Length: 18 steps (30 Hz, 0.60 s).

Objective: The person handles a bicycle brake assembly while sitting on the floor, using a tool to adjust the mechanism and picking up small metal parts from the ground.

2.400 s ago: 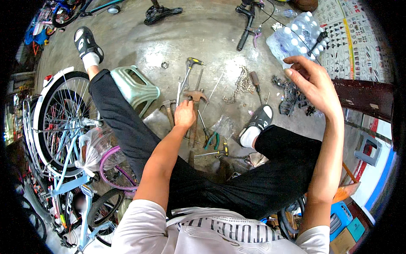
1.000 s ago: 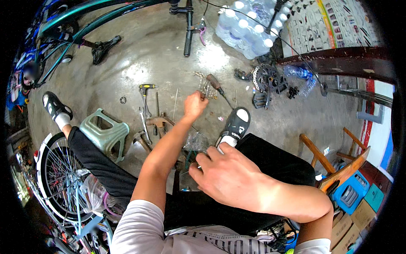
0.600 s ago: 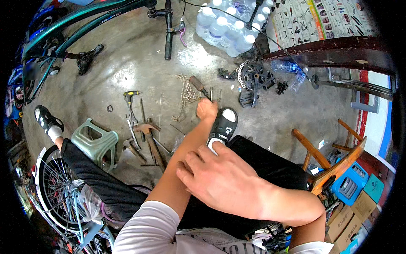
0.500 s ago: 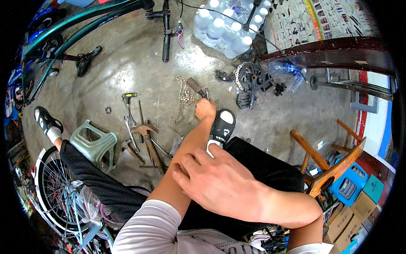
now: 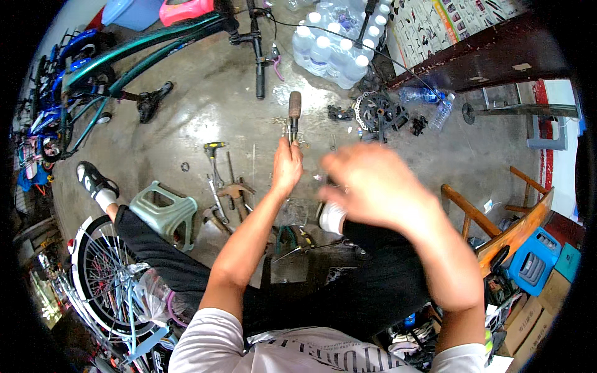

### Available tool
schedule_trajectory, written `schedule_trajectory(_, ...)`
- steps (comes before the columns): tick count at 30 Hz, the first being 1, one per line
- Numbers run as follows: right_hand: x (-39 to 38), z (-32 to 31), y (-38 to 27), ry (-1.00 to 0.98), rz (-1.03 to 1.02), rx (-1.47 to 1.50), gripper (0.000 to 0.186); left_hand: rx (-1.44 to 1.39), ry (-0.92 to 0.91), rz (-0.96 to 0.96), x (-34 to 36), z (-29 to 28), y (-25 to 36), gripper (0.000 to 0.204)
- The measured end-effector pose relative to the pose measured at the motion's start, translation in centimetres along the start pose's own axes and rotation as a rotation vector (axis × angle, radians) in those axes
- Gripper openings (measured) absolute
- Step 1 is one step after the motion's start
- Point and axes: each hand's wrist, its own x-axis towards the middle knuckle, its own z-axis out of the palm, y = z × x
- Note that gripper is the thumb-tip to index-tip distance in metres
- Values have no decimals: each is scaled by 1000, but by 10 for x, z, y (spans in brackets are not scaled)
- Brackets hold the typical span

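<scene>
My left hand is closed around the lower part of a worn brown-handled tool, which looks like a screwdriver. Its handle points away from me, and thin metal pieces show beside its dark shaft just above my fingers. To the right, my right hand is raised above my right foot and smeared by motion, so its fingers cannot be made out. Left of my left forearm, on the concrete floor, lie a hammer, a wrench and a yellow-and-black-handled tool.
A crankset and wrapped water bottles are on the floor ahead. A green bicycle frame stands far left. A pale green stool is near my left leg, with a bicycle wheel behind. A wooden stool lies right.
My right hand has lifted off my left forearm and swung right. My left hand has turned the brown-handled tool more upright. The chain seen on the floor beside it no longer shows.
</scene>
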Motion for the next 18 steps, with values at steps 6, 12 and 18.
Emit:
schedule_trajectory(6, 7, 16, 15, 392, 233, 723, 58, -67, 63, 464, -71, -60, 135, 18)
schedule_trajectory(12, 11, -11, -31, 963, 127, 1262, 34, 101, 11, 821, -115, -91, 203, 19)
schedule_trajectory(18, -1, -53, 33, 1213, 116, 517, 36, 177, -44, 555, -131, -152, 105, 20)
